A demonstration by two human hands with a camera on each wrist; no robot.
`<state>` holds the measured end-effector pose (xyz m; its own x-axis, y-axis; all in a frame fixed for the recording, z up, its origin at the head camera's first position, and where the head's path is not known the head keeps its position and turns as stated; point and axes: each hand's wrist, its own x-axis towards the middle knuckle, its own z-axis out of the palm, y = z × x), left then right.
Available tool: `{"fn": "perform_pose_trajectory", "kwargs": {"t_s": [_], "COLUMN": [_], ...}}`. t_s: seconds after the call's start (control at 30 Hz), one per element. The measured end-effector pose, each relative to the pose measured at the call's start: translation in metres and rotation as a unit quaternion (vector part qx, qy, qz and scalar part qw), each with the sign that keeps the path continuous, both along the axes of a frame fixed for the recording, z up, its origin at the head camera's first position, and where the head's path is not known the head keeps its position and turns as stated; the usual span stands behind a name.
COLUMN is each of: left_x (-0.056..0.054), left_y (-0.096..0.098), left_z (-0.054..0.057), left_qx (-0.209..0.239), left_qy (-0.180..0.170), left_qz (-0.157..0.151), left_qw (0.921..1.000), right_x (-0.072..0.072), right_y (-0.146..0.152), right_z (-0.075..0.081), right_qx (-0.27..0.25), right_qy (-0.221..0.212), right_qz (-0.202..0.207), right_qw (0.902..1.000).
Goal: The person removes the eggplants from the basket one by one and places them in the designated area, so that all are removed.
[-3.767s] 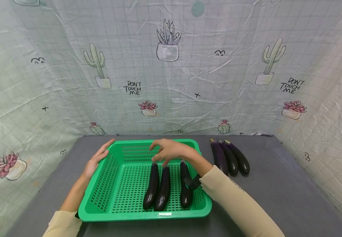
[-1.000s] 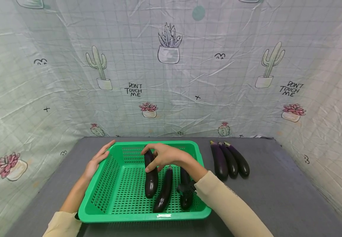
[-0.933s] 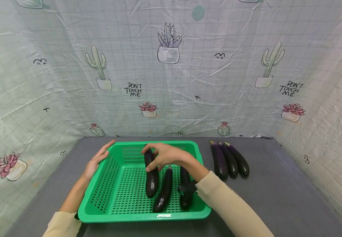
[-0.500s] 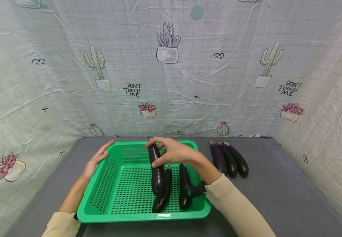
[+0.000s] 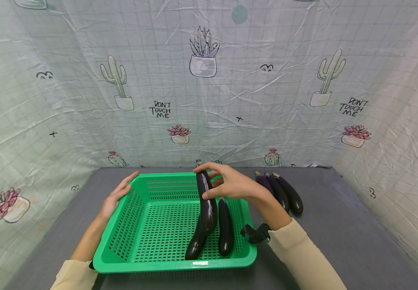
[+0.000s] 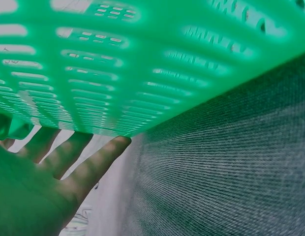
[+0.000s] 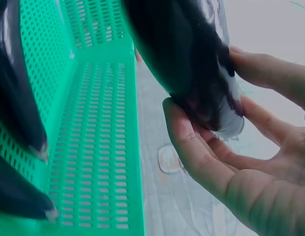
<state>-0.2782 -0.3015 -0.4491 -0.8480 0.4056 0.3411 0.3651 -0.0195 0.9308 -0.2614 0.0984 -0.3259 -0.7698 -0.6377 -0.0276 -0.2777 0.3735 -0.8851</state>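
Between thumb and fingers, my right hand [image 5: 230, 183] grips an eggplant [image 5: 209, 213] near its stem end. It is raised over the green basket [image 5: 175, 264], tilted, and covers part of a second eggplant [image 5: 196, 243] in the basket. A third eggplant [image 5: 225, 229] lies in the basket at the right. The right wrist view shows the fingers around the held eggplant [image 7: 187, 54], with the two others at its left edge. My left hand [image 5: 112, 203] rests along the basket's left side; in the left wrist view its fingers [image 6: 96, 164] are extended against the perforated wall.
On the grey table [image 5: 339, 229], right of the basket, several eggplants [image 5: 290, 195] lie side by side, partly behind my right forearm. A patterned cloth [image 5: 252, 88] hangs behind and at both sides of the table.
My right hand was empty above the eggplants, then took hold of the leftmost one in the basket. It has since lifted it and moved it to the right. My left hand stays in place.
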Motion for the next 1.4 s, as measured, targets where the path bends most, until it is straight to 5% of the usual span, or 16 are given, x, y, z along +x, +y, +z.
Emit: {"fn": "perform_pose_trajectory", "kwargs": {"t_s": [0.23, 0.5, 0.77, 0.97, 1.23, 1.4], "left_x": [-0.001, -0.003, -0.005, -0.006, -0.005, -0.004], "left_y": [-0.001, -0.001, -0.001, -0.001, -0.003, -0.003], "left_z": [0.000, 0.000, 0.001, 0.003, 0.003, 0.004], "left_qx": [-0.054, -0.010, -0.065, -0.062, 0.001, -0.005], "left_qy": [0.044, 0.009, 0.053, 0.054, -0.003, -0.001], "left_qz": [0.050, 0.008, 0.056, 0.050, -0.011, -0.008], "left_qw": [0.9964, 0.9999, 0.9949, 0.9954, 0.9999, 1.0000], "right_x": [0.001, 0.005, 0.008, 0.009, 0.012, 0.014], "right_y": [0.024, 0.045, 0.067, 0.092, 0.127, 0.143], "right_z": [0.002, -0.001, 0.000, -0.003, -0.014, -0.017], "right_qx": [-0.036, -0.063, -0.092, -0.088, -0.073, -0.063], "right_qy": [0.031, 0.105, 0.129, 0.136, 0.152, 0.149], "right_qz": [-0.010, -0.032, -0.046, -0.079, -0.104, -0.128], "right_qw": [0.9988, 0.9919, 0.9864, 0.9836, 0.9802, 0.9785]}}
